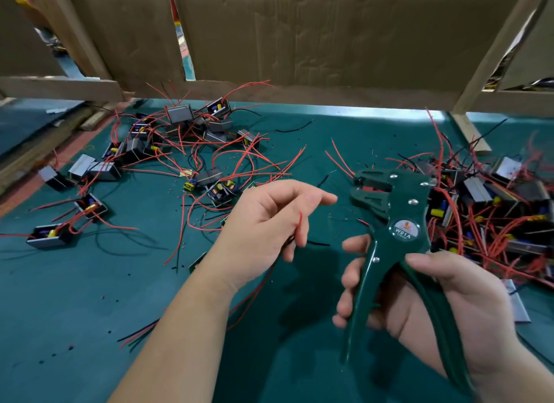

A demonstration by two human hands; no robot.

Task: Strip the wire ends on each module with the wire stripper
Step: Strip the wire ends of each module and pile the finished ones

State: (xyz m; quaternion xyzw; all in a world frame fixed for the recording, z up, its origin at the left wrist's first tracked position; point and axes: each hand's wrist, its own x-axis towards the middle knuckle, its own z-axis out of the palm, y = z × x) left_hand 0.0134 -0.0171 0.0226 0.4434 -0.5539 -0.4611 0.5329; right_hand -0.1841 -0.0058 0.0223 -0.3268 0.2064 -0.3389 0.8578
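The green tabletop (pixel 90 312) carries modules (pixel 180 113) scattered left of and beyond the wire stripper (pixel 398 222), with a denser heap (pixel 476 189) to its right; open casings (pixel 64 239) hold yellow capacitors (pixel 51 233) and copper coils (pixel 216 189). The right hand (pixel 443 306) has its grip clenched on the stripper's handles above the tabletop. The left hand (pixel 263 222), just left of the stripper's head, pinches a red wire (pixel 299 222).

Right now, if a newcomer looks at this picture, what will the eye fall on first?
First the green wire stripper, gripped by the right hand in the lower right, its head turned toward the left hand, which pinches a thin red wire at the centre. Then the modules with tangled red leads on the green mat: a spread heap at the upper left, a denser heap at the right edge.
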